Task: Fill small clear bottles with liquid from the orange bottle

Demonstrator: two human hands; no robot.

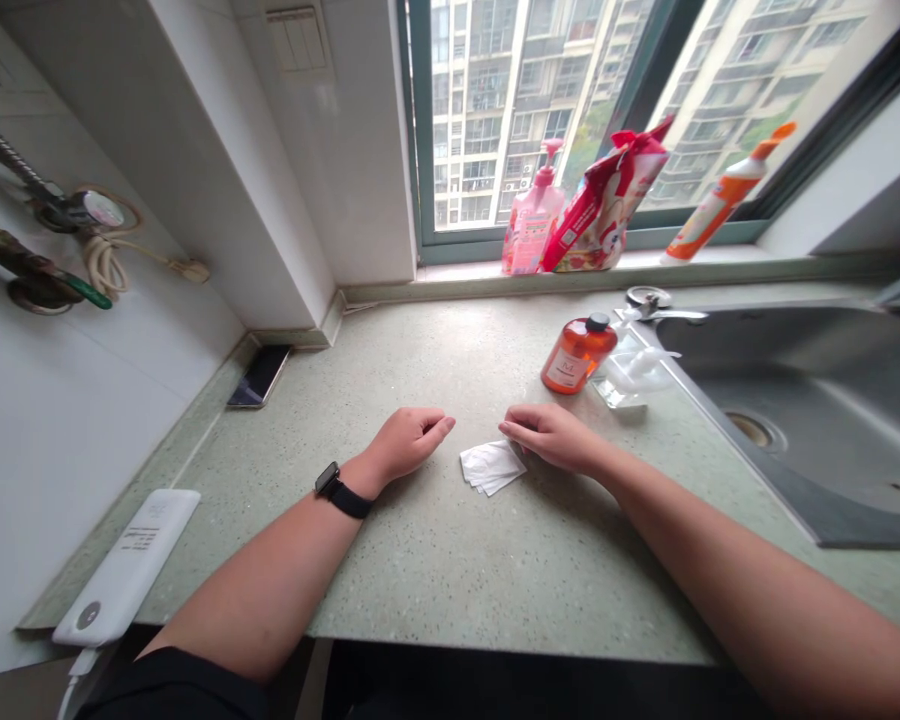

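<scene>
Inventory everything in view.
Counter: 1, green, centre
Sink: 1, grey, right
Faucet: 1, silver, sinkside
Tissue: 1, white, counter centre
Bottle: 1, orange, counter right
Pump bottle: 1, clear, by sink
Phone: 1, black, left
Power bank: 1, white, left
Cable: 1, white, left
Dispenser: 1, pink, sill
Bag: 1, red, sill
Squeeze bottle: 1, orange-white, sill
Window: 1, green, back
Switch, socket: 2, white, walls
Hose, pipe: 2, silver, brown, left wall
Watch: 1, black, left wrist
Left hand, right hand: 2, bare, counter

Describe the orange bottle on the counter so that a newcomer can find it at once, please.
Find the steel sink at right. Left of it, on the counter, the orange bottle stands beside a clear container. Its black cap sets it apart from the orange-tipped bottle on the windowsill.
</scene>
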